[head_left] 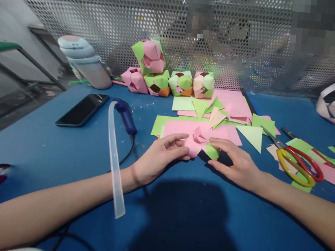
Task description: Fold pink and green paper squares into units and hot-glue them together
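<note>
Pink and green folded paper (pixel 199 137) is sitting in front of me, between my two hands, by the near edge of a flat pink sheet (pixel 171 128). My left hand (pixel 157 156) is pinching the pink side, and my right hand (pixel 240 166) is holding the green side between thumb and fingers. From far off, I am not seeing whether the paper is touching the blue tabletop (pixel 63 163). Red and yellow scissors (pixel 282 146) are lying to the right, on paper scraps (pixel 304 146). To the left, a blue glue gun (pixel 127 118) is resting near a black phone (pixel 82 110), its clear stick (pixel 113 156) crossing in front of my left arm (pixel 59 202). Five paper balls (pixel 181 83) are waiting at the back, one sitting on top.
</note>
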{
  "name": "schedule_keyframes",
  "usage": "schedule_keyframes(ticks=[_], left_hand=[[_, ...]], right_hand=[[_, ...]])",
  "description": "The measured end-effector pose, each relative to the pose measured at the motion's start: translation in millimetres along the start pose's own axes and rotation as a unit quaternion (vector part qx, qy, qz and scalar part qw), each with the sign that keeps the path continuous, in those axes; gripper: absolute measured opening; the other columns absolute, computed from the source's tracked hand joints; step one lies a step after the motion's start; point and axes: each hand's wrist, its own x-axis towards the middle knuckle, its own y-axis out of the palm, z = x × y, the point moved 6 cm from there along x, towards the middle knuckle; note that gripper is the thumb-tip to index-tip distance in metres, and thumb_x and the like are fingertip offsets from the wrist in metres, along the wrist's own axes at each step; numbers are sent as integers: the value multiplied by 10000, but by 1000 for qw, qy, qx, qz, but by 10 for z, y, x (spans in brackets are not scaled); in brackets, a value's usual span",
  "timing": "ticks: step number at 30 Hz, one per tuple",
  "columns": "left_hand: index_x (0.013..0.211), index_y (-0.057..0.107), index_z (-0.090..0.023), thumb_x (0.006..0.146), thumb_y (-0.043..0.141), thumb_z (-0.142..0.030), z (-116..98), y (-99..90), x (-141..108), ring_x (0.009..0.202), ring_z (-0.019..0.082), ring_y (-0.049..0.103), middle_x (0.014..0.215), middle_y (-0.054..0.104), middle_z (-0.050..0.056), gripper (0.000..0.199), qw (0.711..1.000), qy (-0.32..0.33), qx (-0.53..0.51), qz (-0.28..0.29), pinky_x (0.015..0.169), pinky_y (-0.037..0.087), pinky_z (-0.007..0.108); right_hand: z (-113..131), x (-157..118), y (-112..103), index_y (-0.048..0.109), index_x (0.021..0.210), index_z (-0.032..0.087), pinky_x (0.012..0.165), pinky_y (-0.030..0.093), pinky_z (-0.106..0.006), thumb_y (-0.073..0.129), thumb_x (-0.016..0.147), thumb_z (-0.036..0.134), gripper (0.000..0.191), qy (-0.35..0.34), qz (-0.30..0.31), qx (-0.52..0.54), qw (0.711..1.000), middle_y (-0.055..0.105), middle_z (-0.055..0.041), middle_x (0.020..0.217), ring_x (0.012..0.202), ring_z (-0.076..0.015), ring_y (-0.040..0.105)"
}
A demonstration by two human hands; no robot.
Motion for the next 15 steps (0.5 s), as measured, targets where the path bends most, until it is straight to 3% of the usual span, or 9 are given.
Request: schedule_keyframes(ticks=[7,15], left_hand=[[1137,562,-123,750,726,-178,33,12,5,742,118,659,831,641,19,424,998,-44,-45,-19,750,543,233],[1052,581,-125,761,726,-254,16,39,-6,673,97,638,770,639,2,350,999,-47,-18,-8,694,546,223]], right_hand=[[31,-22,15,441,1319,179,1045,448,-400,608,869,220,481,-51,-9,-21,998,544,-111,1296,1236,-221,492],[30,-14,21,438,1326,189,1041,454,-425,594,876,222,478,-41,-13,-25,999,547,-109,1294,1234,-228,495]])
